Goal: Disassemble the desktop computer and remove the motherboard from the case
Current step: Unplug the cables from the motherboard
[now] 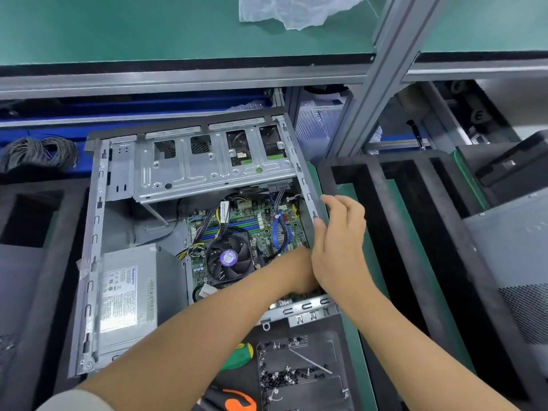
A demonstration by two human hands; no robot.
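The open desktop case (95,232) lies on its side in front of me. Inside it are the green motherboard (267,229) with its black CPU fan (229,258), several cables, a grey power supply (127,292) at the lower left and a metal drive cage (189,170) at the top. My left hand (298,271) reaches into the case at the board's lower right corner, and its fingers are hidden behind my right hand. My right hand (341,247) holds the case's right wall, thumb on the rim and fingers outside it.
A black tray of loose screws (299,372) sits below the case, with a green-handled screwdriver (238,355) and an orange-handled tool (237,401) beside it. Black foam racks (394,232) stand to the right, a grey side panel (516,262) beyond them. A coil of cable (38,152) lies at the upper left.
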